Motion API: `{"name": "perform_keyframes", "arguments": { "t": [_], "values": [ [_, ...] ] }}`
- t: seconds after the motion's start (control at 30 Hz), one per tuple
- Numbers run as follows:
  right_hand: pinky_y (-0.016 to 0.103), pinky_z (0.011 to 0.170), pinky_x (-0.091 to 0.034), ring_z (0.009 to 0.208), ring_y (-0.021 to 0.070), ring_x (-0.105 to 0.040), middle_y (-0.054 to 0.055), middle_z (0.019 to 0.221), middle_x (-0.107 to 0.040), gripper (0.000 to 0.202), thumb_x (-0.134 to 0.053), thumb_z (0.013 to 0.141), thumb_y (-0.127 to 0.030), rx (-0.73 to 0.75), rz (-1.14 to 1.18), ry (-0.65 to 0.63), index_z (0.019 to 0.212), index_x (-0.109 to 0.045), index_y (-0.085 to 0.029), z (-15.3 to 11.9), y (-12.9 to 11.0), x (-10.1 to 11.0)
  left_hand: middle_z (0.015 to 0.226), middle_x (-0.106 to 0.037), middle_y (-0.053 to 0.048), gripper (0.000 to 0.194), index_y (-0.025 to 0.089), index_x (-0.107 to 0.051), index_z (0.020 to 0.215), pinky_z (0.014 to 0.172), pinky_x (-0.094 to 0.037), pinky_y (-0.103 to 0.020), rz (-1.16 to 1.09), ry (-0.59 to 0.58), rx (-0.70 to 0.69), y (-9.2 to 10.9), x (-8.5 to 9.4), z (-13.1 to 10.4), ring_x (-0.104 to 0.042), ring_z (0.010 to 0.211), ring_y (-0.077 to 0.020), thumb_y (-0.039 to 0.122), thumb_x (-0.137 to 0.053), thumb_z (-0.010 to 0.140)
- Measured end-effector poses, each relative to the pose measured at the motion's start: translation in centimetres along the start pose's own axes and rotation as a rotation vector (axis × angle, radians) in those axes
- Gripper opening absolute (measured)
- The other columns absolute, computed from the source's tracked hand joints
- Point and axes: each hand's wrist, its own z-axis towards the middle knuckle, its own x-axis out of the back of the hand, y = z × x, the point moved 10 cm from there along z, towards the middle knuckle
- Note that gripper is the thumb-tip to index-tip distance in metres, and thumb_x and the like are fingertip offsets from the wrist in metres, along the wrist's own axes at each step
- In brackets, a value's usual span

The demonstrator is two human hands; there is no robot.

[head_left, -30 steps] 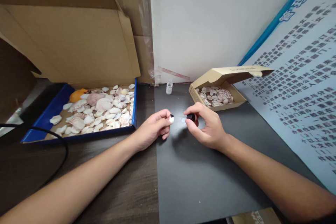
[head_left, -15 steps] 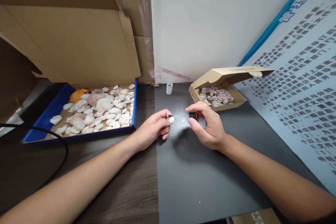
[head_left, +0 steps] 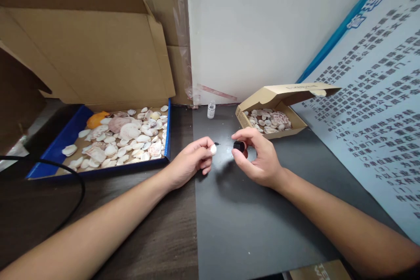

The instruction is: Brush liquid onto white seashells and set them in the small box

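Note:
Pinched between the thumb and fingertips of my left hand [head_left: 193, 157] is a small white seashell [head_left: 213, 149]. My right hand [head_left: 259, 155] grips a black brush cap [head_left: 239, 146] between thumb and fingers. Its thin, clear stem points left, and the dark brush tip [head_left: 217, 143] is at the shell's upper right edge; whether it touches the shell I cannot tell. Behind both hands stands a small clear bottle [head_left: 211, 110] with a white label and no cap on it.
On the left, a blue-edged cardboard box [head_left: 168, 135] with its lid raised holds many shells. A smaller cardboard box [head_left: 297, 130] with shells stands back right. A black cable [head_left: 82, 183] curves at left. A printed poster [head_left: 370, 96] leans at right.
The brush tip has shifted slightly right along the shell's edge. The black cap has turned in my right hand and shows more of its side. My left hand stays nearly still.

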Motion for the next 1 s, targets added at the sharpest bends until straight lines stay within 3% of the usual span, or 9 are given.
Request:
{"name": "perform_keyframes", "arguments": {
  "t": [0.43, 1.0],
  "values": [
    [0.027, 0.054, -0.047, 0.063, 0.0139, -0.054, -0.001, 0.079, -0.055, 0.024, -0.058, 0.086, -0.017, 0.018, -0.001, -0.013, 0.108, -0.053, -0.024, -0.04, -0.20, -0.09, 0.059, -0.034, 0.008, 0.015, 0.019, -0.045, 0.079, 0.048, -0.036, -0.020, -0.015, 0.012, 0.006, -0.08, 0.14, 0.06, -0.032, 0.051, -0.0068, 0.021, -0.060, 0.079],
    [0.025, 0.053, -0.045, 0.055, 0.0108, -0.049, -0.002, 0.073, -0.057, 0.012, -0.056, 0.087, -0.017, 0.042, -0.055, -0.022, 0.098, -0.056, -0.022, 0.35, -0.70, -0.22, 0.058, -0.033, 0.007, 0.014, 0.019, -0.046, 0.079, 0.049, -0.035, -0.020, -0.019, 0.018, 0.017, -0.15, 0.14, -0.13, -0.033, 0.051, -0.0073, 0.023, -0.060, 0.079]
  ]
}}
